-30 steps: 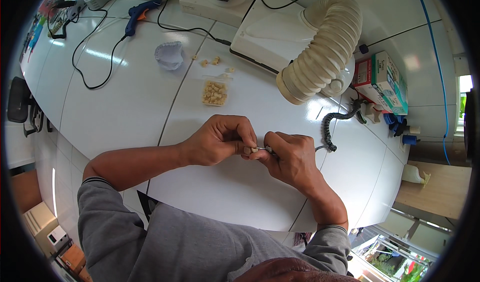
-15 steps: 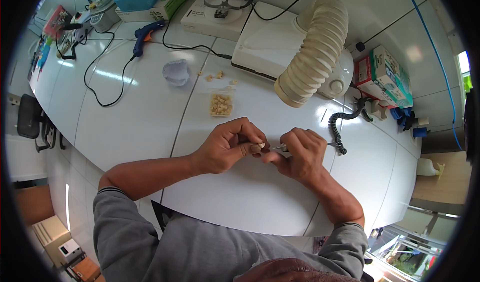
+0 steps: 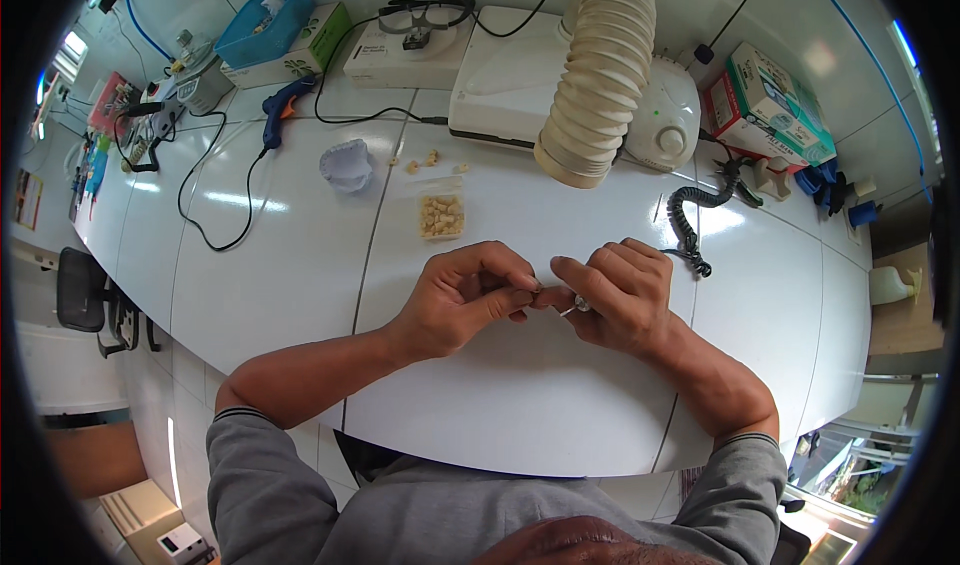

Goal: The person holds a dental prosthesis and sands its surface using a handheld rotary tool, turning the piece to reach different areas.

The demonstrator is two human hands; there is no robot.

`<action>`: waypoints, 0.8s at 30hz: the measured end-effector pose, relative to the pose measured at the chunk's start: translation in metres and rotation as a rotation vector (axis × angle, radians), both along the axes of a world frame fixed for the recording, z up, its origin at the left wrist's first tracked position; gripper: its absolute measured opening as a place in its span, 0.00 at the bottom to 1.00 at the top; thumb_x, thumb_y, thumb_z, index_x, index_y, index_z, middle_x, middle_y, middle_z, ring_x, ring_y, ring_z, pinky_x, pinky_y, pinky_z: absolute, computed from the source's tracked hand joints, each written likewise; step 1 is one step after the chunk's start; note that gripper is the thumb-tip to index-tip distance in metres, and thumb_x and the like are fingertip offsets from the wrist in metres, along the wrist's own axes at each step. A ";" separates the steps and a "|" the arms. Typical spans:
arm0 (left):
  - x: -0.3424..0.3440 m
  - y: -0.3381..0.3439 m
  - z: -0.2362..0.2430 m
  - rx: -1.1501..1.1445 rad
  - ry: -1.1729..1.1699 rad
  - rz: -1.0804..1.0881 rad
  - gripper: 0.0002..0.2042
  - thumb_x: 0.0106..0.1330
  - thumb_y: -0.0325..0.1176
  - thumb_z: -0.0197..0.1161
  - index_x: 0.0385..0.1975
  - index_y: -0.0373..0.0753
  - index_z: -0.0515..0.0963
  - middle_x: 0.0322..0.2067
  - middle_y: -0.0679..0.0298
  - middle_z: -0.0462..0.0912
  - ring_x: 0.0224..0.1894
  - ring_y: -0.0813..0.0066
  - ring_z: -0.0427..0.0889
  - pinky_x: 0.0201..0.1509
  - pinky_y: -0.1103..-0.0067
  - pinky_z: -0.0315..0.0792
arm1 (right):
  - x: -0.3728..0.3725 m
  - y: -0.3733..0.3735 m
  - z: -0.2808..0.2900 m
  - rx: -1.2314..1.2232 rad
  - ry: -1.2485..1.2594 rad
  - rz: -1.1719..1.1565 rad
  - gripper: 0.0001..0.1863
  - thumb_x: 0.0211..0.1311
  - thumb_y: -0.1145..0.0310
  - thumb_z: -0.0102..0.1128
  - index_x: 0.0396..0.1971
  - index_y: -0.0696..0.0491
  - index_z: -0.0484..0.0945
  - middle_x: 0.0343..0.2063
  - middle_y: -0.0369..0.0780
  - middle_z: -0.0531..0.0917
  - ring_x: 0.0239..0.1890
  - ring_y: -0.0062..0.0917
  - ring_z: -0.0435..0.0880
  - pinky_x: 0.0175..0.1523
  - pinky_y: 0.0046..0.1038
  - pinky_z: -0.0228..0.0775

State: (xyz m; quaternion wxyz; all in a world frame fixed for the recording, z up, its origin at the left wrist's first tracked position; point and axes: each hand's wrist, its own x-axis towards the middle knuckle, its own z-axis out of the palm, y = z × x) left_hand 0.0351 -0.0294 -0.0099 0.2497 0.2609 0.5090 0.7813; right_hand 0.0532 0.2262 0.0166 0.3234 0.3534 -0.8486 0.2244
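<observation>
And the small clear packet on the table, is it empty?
The packet is not empty: many small cream-coloured pieces show inside it. Whether its top is sealed, I cannot tell.

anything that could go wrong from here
The slim metal tool in the right hand points close to the left hand's fingertips, so a slip might nick them. The loose pale pieces lie uncontained beyond the clear pouch, so a careless brush could scatter them across the white table.
</observation>
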 end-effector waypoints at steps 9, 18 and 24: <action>-0.003 -0.003 0.001 -0.021 -0.030 -0.034 0.07 0.82 0.23 0.65 0.54 0.37 0.84 0.51 0.61 0.87 0.54 0.72 0.91 0.54 0.75 0.87 | 0.004 -0.002 -0.006 -0.061 0.035 0.140 0.17 0.54 0.69 0.81 0.45 0.51 0.89 0.18 0.28 0.69 0.17 0.18 0.70 0.24 0.27 0.58; -0.002 -0.001 -0.001 -0.024 -0.106 -0.014 0.06 0.81 0.22 0.67 0.51 0.38 0.82 0.49 0.62 0.89 0.54 0.74 0.90 0.54 0.76 0.86 | 0.006 -0.003 -0.002 -0.052 0.000 0.144 0.18 0.53 0.70 0.82 0.45 0.52 0.89 0.19 0.29 0.72 0.18 0.19 0.73 0.25 0.28 0.61; -0.004 0.001 -0.006 0.019 -0.057 -0.021 0.06 0.80 0.23 0.68 0.52 0.36 0.82 0.51 0.63 0.88 0.50 0.79 0.88 0.55 0.78 0.85 | 0.007 -0.005 -0.003 -0.073 -0.008 0.146 0.14 0.52 0.71 0.83 0.38 0.52 0.88 0.19 0.30 0.73 0.19 0.21 0.75 0.25 0.28 0.61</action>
